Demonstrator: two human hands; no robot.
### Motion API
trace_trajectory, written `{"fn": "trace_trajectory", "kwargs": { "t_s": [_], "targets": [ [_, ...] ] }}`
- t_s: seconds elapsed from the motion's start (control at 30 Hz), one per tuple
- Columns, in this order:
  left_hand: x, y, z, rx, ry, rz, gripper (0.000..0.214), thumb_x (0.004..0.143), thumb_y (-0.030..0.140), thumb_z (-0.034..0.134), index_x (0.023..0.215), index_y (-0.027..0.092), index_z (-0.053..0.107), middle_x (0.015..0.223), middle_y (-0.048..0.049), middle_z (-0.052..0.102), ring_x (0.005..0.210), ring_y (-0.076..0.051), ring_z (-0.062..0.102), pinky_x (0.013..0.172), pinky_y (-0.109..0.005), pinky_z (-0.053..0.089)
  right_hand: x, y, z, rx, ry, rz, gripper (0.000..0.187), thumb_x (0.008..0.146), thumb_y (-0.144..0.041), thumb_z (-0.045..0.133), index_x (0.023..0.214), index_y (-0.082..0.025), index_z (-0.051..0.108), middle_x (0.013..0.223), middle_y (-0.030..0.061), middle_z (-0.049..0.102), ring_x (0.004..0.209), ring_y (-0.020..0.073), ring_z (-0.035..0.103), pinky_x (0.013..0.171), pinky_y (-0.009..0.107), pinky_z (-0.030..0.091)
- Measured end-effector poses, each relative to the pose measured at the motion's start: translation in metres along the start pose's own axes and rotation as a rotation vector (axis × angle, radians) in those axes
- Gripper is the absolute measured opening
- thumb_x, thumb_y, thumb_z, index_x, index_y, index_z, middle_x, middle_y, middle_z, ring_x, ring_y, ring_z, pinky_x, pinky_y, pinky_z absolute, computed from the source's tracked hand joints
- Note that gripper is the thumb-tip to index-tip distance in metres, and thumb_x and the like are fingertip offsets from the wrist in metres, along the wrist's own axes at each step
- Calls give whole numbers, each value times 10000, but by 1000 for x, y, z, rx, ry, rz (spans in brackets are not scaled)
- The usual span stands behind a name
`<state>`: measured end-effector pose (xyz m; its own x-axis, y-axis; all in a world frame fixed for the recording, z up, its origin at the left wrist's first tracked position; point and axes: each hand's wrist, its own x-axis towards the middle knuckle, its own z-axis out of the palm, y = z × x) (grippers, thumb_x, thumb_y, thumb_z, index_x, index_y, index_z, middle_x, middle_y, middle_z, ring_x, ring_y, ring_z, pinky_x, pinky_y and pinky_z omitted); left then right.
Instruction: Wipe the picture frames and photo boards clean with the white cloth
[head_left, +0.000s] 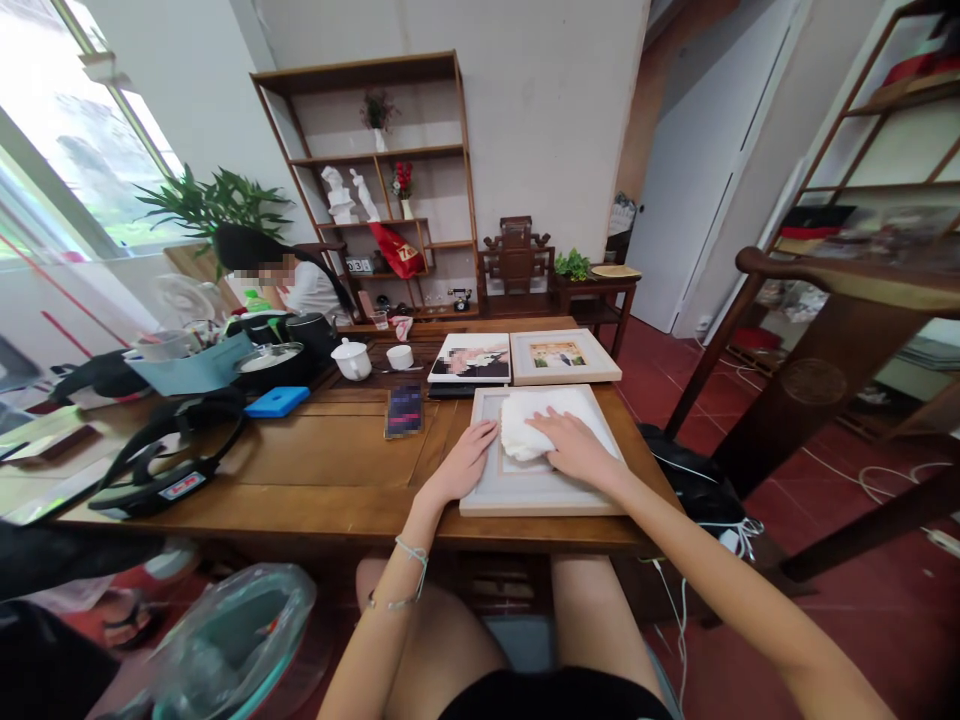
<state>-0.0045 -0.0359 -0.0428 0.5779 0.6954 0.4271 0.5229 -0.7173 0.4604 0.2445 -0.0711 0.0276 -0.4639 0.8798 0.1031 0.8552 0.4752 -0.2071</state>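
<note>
A pale wooden picture frame (480, 490) lies flat on the wooden table (337, 470) in front of me. My left hand (466, 462) rests on the frame's left edge with the fingers lying flat. My right hand (576, 447) presses a crumpled white cloth (525, 425) onto the glass of the frame, fingers curled over it. Behind it lie a second framed photo (564, 356) and an unframed picture (471, 358) on a dark frame.
A phone (404, 409), a blue box (277, 402), two white cups (352, 358), a kettle and pots stand on the table's left half. A person sits at the far left end. A bin with a plastic bag (240, 640) stands at my left knee. Cables lie on the red floor.
</note>
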Motion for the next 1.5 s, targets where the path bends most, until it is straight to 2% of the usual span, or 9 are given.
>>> {"fn": "trace_trajectory", "kwargs": {
  "t_s": [0.17,0.37,0.53,0.63,0.77,0.97,1.1,1.27,1.5],
  "targets": [
    [-1,-1,1,-3,-3,4,537,914,105,368,1437,214,422,1493,-108,424,1411,-245,337,1184,-536,273,-1,-9,2,-26,-16,8,707,718,-18,463,1419,-110,450,1482,145,431,1404,333,307,1130,497,245],
    [1,3,1,-13,6,11,481,923,129,372,1384,202,489,1467,-107,455,1399,-247,356,1183,-522,292,-43,-46,1,-108,-80,-73,720,684,-47,505,1401,-97,458,1451,187,458,1369,380,347,1077,537,303],
    [2,6,0,-24,7,-6,457,934,148,360,1365,184,509,1466,-117,457,1399,-240,359,1187,-501,289,-56,-49,-15,-42,-131,-149,671,695,-43,470,1353,-160,525,1409,125,527,1341,337,411,1037,485,371],
    [1,4,1,-32,14,-23,456,937,153,363,1370,162,503,1468,-131,454,1403,-242,358,1191,-497,277,-45,-38,-24,-121,-164,-45,641,705,-32,471,1330,-144,552,1408,127,527,1364,355,373,1070,510,333],
    [1,1,4,-40,33,-34,444,949,179,371,1375,154,495,1464,-143,458,1398,-246,370,1186,-511,274,-26,-34,-26,-250,-136,112,471,762,-80,504,1214,-65,634,1360,221,543,1365,433,331,1086,597,265],
    [1,0,5,-61,62,-37,388,969,213,375,1313,182,551,1446,-129,483,1382,-231,397,1172,-471,321,-26,-81,-7,-158,-93,-147,502,757,-166,572,1236,-25,613,1456,236,428,1389,366,325,1121,467,309],
    [2,2,4,-57,59,-37,383,966,203,379,1304,187,558,1436,-124,496,1376,-229,407,1174,-476,317,-42,-97,-4,-108,-104,-229,588,727,-76,528,1309,7,538,1477,255,384,1389,361,330,1101,503,343],
    [1,1,4,-41,42,-44,437,943,144,360,1348,154,523,1459,-136,468,1391,-232,388,1182,-482,300,-57,-65,-18,-84,-185,-137,691,696,6,479,1384,-49,480,1482,194,406,1387,375,327,1082,572,344],
    [0,-1,3,-20,11,-55,496,915,107,360,1394,157,478,1482,-131,444,1404,-236,371,1189,-497,276,-64,12,-26,34,-178,-137,695,691,-19,464,1362,-188,539,1465,63,458,1389,258,360,1133,455,303]
  ]
}}
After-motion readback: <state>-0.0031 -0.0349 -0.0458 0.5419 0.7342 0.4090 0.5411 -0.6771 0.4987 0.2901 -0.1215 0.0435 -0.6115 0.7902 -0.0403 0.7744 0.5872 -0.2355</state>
